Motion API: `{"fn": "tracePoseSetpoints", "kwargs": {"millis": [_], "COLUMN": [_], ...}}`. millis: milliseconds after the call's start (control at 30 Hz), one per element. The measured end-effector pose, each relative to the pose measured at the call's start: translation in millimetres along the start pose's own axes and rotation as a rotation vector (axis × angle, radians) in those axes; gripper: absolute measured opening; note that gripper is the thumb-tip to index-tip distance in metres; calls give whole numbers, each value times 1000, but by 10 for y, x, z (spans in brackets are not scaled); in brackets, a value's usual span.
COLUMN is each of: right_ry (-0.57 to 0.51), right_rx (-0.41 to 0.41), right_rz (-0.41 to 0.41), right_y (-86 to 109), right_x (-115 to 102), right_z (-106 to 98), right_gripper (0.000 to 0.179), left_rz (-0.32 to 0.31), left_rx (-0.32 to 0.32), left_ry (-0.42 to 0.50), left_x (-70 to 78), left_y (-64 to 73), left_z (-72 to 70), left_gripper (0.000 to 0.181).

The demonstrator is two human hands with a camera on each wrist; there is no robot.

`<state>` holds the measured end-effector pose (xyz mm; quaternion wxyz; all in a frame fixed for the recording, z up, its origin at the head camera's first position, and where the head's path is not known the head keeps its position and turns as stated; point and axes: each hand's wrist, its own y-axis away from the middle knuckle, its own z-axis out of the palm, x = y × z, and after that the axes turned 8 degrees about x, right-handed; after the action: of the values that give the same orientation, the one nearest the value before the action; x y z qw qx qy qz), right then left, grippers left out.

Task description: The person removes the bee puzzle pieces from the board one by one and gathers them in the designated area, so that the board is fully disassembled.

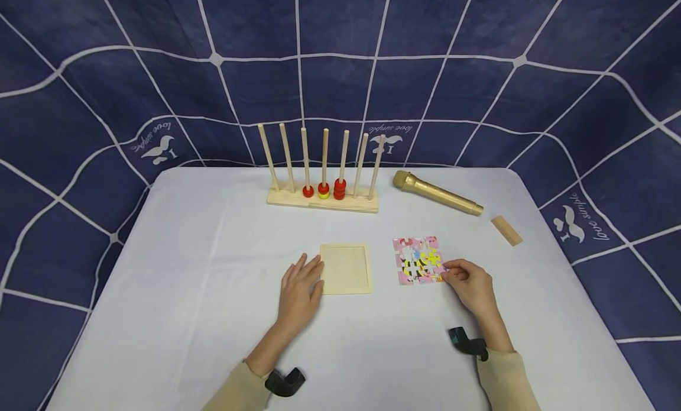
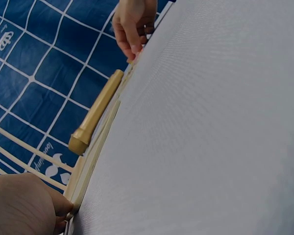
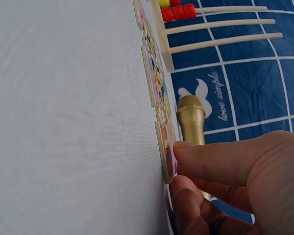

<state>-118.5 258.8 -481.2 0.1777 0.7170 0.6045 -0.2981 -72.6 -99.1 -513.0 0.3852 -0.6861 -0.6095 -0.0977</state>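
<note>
A square jigsaw puzzle [image 1: 418, 261] with a pink and yellow picture lies on the white table. My right hand [image 1: 470, 285] is at its lower right corner. In the right wrist view, the thumb lies on a corner puzzle piece [image 3: 165, 149] and the curled fingers meet its edge, so the hand pinches it. To the left of the puzzle is a shallow square wooden tray [image 1: 346, 293], with bare wood inside. My left hand [image 1: 299, 293] rests beside this tray, its fairly straight fingers touching the left rim; the left wrist view shows only part of that hand.
Behind the tray stands a wooden peg counter [image 1: 322, 201] with upright rods and several red and yellow beads. A gold microphone [image 1: 437, 193] lies at the back right, near a small wooden block [image 1: 507, 230]. Dark blue cloth with white lines [image 1: 340, 86] surrounds the table.
</note>
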Motion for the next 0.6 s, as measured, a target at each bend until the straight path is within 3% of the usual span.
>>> {"fn": "tracePoseSetpoints", "kwargs": {"millis": [600], "right_ry": [16], "right_rx": [13], "right_rz": [-34], "right_y": [-13], "right_x": [26], "right_z": [22], "right_gripper": [13], "left_rz": [-3], "left_rx": [3], "left_ry": [7], "left_x": [8], "left_y": [-1], "left_z": [0], "left_gripper": [37]}}
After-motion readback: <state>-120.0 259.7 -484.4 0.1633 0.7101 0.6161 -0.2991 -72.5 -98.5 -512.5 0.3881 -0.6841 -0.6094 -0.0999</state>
